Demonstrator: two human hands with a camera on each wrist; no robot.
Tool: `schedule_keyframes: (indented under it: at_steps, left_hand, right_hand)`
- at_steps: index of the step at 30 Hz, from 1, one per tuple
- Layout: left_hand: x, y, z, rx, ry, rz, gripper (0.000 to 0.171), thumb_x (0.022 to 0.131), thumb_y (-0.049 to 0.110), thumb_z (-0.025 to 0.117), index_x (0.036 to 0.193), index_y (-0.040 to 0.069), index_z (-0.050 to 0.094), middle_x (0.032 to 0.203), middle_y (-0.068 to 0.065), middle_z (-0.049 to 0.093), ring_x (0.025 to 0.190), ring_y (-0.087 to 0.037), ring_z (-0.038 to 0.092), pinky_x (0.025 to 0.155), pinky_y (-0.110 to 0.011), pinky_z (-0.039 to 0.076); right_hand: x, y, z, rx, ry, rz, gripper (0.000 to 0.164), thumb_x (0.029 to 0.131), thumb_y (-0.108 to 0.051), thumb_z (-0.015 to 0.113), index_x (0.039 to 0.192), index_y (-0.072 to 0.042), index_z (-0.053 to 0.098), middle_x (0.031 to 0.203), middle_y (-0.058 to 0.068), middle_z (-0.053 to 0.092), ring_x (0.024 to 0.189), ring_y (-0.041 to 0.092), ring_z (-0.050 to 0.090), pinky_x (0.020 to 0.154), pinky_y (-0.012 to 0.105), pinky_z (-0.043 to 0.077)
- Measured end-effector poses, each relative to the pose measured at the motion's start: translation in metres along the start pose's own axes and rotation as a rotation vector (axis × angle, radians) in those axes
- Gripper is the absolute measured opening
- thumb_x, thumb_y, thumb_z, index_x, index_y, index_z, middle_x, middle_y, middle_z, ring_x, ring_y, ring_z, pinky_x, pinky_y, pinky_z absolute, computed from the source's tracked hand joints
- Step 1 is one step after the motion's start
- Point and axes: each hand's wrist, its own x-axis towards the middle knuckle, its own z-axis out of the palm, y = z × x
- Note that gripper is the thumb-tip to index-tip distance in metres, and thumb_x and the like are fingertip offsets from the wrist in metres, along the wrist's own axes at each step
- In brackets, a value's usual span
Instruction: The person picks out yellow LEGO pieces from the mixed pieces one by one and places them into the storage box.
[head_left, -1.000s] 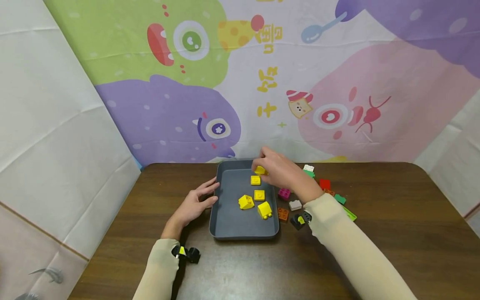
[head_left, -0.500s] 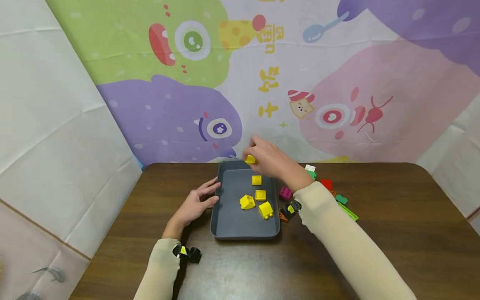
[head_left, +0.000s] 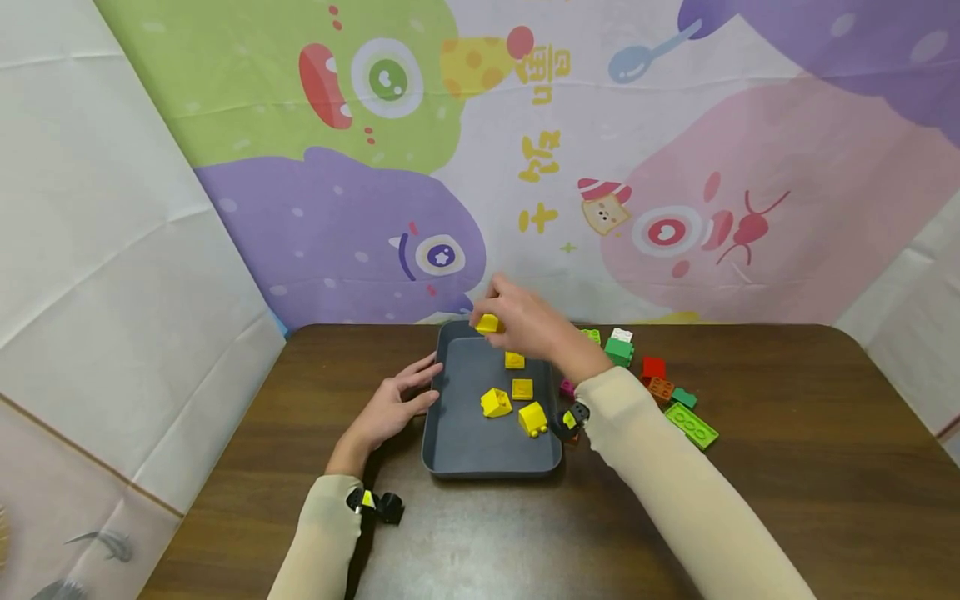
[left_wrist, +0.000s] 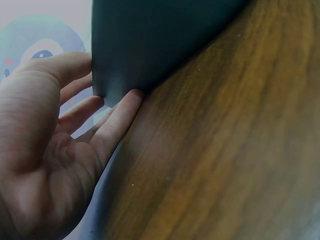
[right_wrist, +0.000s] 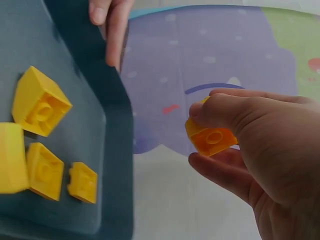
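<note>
My right hand (head_left: pixel 521 321) pinches a yellow toy brick (right_wrist: pixel 212 136) between thumb and fingers, above the far end of the grey tray (head_left: pixel 465 454). The right wrist view shows the brick's hollow underside. Fairly straight fingers of my left hand (head_left: pixel 392 408) touch the outside of the tray's left wall; the left wrist view shows this hand (left_wrist: pixel 55 145) against the tray's side (left_wrist: pixel 150 45). Inside the tray lie several yellow bricks: a sloped brick (head_left: pixel 496 403), a rounded one (head_left: pixel 533 419), and flat square ones (head_left: pixel 522 389).
Right of the tray lie loose bricks: green (head_left: pixel 618 352), white (head_left: pixel 622 335), red (head_left: pixel 653 367), orange (head_left: pixel 660 388) and a lime-green plate (head_left: pixel 692 426). A magenta brick (head_left: pixel 567 388) is partly hidden by my right arm. A printed cloth (head_left: pixel 375 217) hangs behind the wooden table (head_left: pixel 787 467).
My right hand has moved left with the yellow brick, from the tray's far right to above its far end, rising a little at first. My left hand stays at the tray's side.
</note>
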Motion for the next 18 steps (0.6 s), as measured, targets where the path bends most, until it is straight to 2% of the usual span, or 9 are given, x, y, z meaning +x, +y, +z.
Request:
schedule_keyframes:
  at_steps: [7,18]
  left_hand:
    - [0.0,0.001,0.0,0.004,0.001,0.0,0.056,0.098,0.021,0.065,0.15,0.006,0.047,0.166,-0.007,0.029,0.14,-0.033,0.044,0.092,-0.04,0.059]
    - [0.0,-0.001,-0.001,-0.001,-0.007,0.014,0.056,0.098,0.02,0.064,0.15,0.005,0.046,0.166,-0.008,0.028,0.141,-0.036,0.043,0.092,-0.04,0.059]
  right_hand:
    - [0.002,0.005,0.022,0.041,0.034,-0.009,0.022,0.087,-0.015,0.078,0.109,-0.017,0.077,0.107,0.005,0.052,0.086,0.019,0.054,0.077,0.03,0.057]
    - [-0.003,0.01,0.052,0.117,-0.003,0.06,0.022,0.087,-0.015,0.078,0.109,-0.018,0.076,0.108,0.005,0.049,0.09,0.02,0.055,0.081,0.032,0.058]
